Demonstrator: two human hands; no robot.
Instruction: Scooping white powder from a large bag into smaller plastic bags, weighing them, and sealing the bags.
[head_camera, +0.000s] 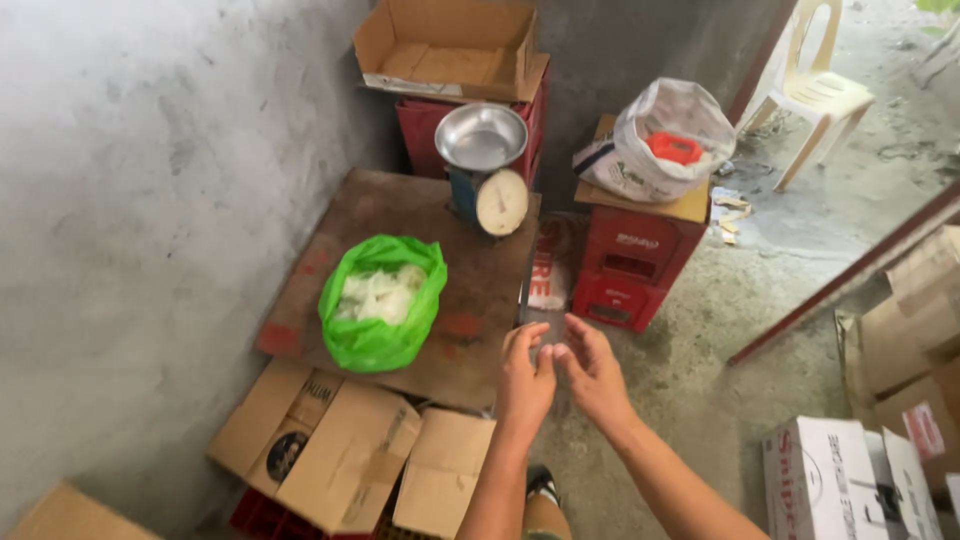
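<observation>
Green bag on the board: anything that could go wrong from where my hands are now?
1. The green bag stands open near the wooden board's front edge; a knock could tip its white contents out.
2. The left hand and right hand seem to work something thin and clear over bare floor, off the board; it might slip and drop.
3. The scale sits at the board's back corner, so a jolt could unsettle it.
</observation>
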